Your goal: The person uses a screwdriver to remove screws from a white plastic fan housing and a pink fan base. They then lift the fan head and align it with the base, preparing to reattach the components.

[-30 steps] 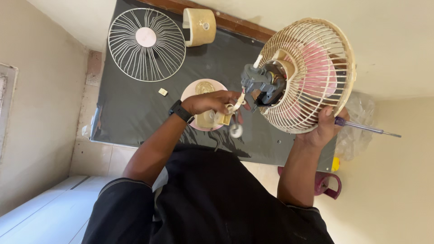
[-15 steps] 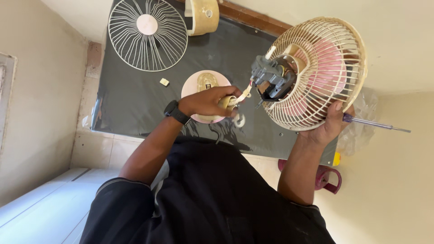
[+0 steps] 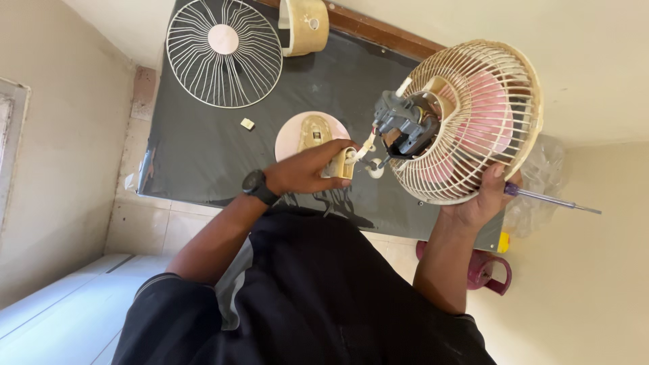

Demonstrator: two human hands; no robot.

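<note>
The left hand (image 3: 307,170) pinches a small cream plastic switch box (image 3: 340,164) wired to the grey motor (image 3: 404,126). The right hand (image 3: 481,201) grips the round wire fan cage (image 3: 473,122) above the dark bench (image 3: 203,155), motor pointing left.

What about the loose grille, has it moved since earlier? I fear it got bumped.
No: loose grille still lies at the dark mat's far corner.

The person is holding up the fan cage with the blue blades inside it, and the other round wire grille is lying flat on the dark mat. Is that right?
Not quite. In the head view the blades inside the fan cage are pink, not blue. The rest holds: the right hand holds that cage up, and the other round wire grille lies flat on the dark mat.
</note>
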